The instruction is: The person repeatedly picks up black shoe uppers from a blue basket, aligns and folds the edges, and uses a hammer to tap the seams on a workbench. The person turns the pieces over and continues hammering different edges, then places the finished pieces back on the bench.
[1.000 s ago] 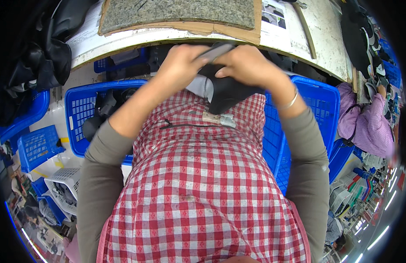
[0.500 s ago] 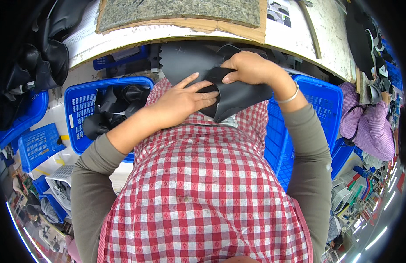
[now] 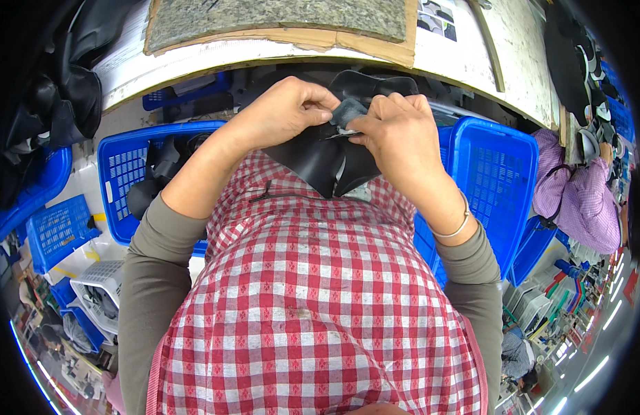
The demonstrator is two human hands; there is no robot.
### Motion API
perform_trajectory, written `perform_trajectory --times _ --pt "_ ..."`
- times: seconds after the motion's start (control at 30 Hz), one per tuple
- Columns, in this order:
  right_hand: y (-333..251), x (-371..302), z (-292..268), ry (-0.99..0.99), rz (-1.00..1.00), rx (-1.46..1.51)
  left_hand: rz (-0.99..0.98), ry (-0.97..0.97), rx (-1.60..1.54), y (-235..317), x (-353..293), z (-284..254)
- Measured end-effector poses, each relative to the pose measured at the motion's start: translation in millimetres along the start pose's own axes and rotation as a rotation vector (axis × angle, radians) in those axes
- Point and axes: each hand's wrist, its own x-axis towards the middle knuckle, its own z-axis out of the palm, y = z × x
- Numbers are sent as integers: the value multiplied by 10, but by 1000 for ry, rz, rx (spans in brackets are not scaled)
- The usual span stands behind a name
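Moved since the earlier frame: left hand [image 3: 282, 111], from flat on the black leather-look piece [image 3: 303, 159] up to its upper edge; right hand [image 3: 403, 138], lower and turned knuckles-up. Left hand: thumb and fingertips together beside the grey-blue flap [image 3: 347, 111]; whether gripping, cannot tell. Right hand: pinching the flap, now exposed. Black leather-look piece: hanging before the checked apron [image 3: 306, 290], lower points free. Open room: narrow gap between hands and front edge of worktop [image 3: 524, 59]. Left blue crate [image 3: 123, 225], right blue crate [image 3: 486, 173]: rims flanking the apron.
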Motion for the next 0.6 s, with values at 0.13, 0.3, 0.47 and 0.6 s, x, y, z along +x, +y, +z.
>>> perform_trajectory --times 0.13,0.3,0.47,0.6 --pt "30 -52 -24 29 10 72 -21 1 24 91 38 34" --pt "63 -65 -92 -8 120 256 -158 23 -144 67 -34 76" --pt "94 -59 -98 31 185 360 -19 51 -109 32 -166 161" --pt "79 -49 -112 2 150 376 -123 123 -307 -35 -187 174"
